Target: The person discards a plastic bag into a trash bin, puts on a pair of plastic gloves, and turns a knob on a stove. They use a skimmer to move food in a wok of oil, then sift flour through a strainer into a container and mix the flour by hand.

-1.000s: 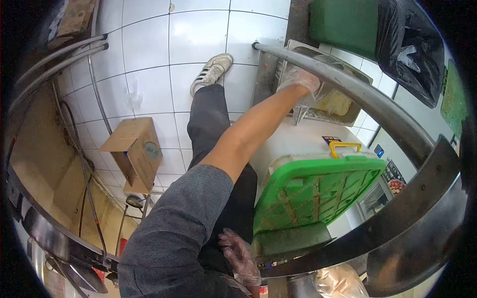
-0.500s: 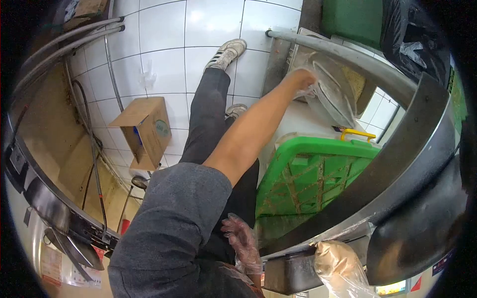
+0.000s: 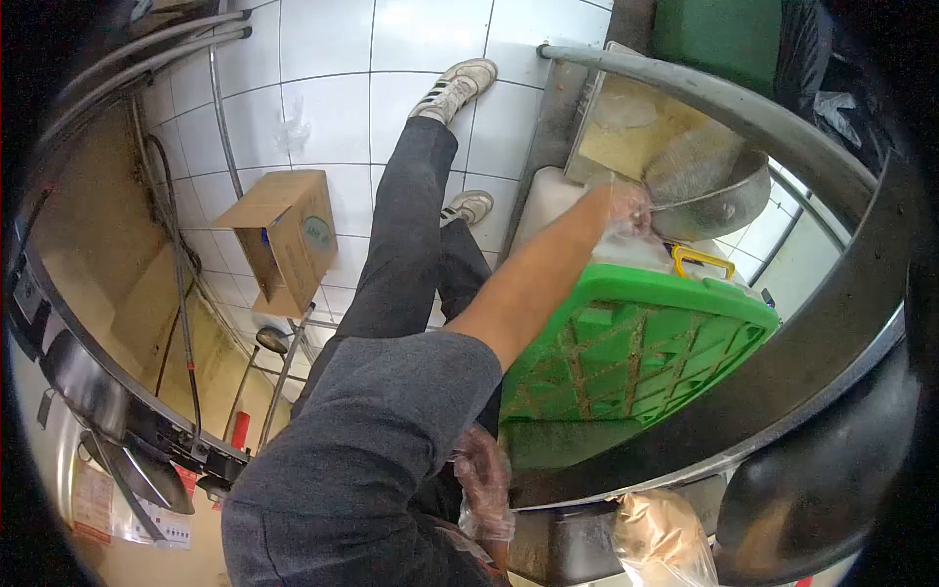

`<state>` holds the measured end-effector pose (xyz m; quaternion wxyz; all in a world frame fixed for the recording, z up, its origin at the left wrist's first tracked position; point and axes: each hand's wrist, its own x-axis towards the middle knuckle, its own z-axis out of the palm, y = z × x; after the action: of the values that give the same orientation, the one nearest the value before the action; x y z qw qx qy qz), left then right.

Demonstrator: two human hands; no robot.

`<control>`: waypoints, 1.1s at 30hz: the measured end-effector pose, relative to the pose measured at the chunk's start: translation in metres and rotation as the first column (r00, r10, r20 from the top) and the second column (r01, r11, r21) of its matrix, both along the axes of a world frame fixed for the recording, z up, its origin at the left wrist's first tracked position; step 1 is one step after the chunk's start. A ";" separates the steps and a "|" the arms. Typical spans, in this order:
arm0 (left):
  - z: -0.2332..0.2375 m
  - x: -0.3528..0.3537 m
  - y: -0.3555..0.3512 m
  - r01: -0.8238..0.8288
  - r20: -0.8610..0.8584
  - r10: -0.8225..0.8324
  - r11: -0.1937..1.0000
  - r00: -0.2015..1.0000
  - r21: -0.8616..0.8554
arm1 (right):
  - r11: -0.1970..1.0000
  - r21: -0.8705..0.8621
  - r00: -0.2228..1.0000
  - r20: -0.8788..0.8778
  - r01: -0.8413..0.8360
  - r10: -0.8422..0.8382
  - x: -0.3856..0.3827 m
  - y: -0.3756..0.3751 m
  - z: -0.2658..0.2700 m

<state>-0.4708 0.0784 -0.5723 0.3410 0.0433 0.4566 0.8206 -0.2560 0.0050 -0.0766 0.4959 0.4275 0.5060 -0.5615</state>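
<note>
My left arm reaches across to a wire-mesh strainer (image 3: 712,176) with a metal rim. My left hand (image 3: 631,209), in a clear plastic glove, is closed on its near rim; the fingers are partly hidden. The strainer is tilted above a white plastic bin (image 3: 556,201). Close below the hand stands the bin's green lid (image 3: 626,357), its ribbed underside caked with brownish residue. A yellow handle (image 3: 702,260) shows beside it. My right hand (image 3: 483,479), gloved too, hangs near my thigh with loosely curled fingers and nothing visible in it.
A grey metal rail (image 3: 685,93) and a dark counter edge (image 3: 782,367) curve along the right. An open cardboard box (image 3: 293,240) rests at left, near the tiled floor (image 3: 323,49). A plastic-wrapped brown package (image 3: 660,533) lies at the bottom right.
My left hand has moved down and to the right, and the strainer has turned so that its mesh inside shows. My right hand has barely moved; its fingers look more curled.
</note>
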 end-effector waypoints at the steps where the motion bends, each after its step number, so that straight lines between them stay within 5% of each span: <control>1: 0.027 -0.001 -0.017 -0.075 -0.370 -0.030 0.961 0.928 -0.266 | 1.000 -0.005 1.000 -0.013 -0.004 0.004 0.001 0.001 -0.001; 4: 0.023 -0.032 -0.025 0.368 -0.285 -0.423 0.902 0.860 -0.226 | 1.000 -0.012 0.999 -0.035 -0.011 0.011 0.004 0.000 -0.001; 7: 0.043 -0.029 -0.038 0.298 -0.167 -0.334 0.932 0.927 -0.208 | 1.000 -0.019 0.999 -0.044 -0.009 0.008 0.002 -0.002 -0.003; 10: 0.060 -0.025 -0.045 0.306 -0.340 -0.430 0.881 0.836 -0.361 | 0.999 -0.046 0.996 -0.086 -0.001 -0.003 0.009 0.001 -0.007; 12: 0.037 -0.008 -0.030 0.212 -0.412 -0.308 0.942 0.858 -0.261 | 0.998 -0.060 0.994 -0.112 -0.006 -0.001 0.012 0.003 -0.006; 17: -0.001 -0.005 -0.005 0.341 -0.084 -0.344 0.939 0.935 -0.053 | 0.999 -0.039 0.992 -0.128 -0.016 0.011 0.016 0.004 -0.004; 21: 0.103 -0.017 -0.062 0.044 -0.384 -0.141 0.967 0.912 -0.250 | 0.999 -0.039 0.992 -0.120 -0.032 0.027 0.022 0.000 -0.013; 26: 0.070 -0.002 -0.005 -0.318 -0.450 0.294 0.948 0.843 0.025 | 1.000 -0.014 0.981 -0.191 0.007 -0.010 0.026 -0.010 -0.023; 30: 0.068 -0.009 -0.002 -0.242 -0.603 0.185 0.970 0.776 -0.014 | 1.000 -0.002 0.983 -0.183 0.015 -0.015 0.021 -0.015 -0.026; 33: 0.095 -0.020 -0.037 -0.005 -0.406 0.013 1.000 0.914 0.020 | 0.999 0.012 0.985 -0.172 0.030 -0.027 0.028 -0.016 -0.028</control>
<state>-0.4910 0.0410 -0.4775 0.2346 0.2137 0.5099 0.7995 -0.2276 -0.0112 -0.1051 0.4393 0.3882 0.5447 -0.5997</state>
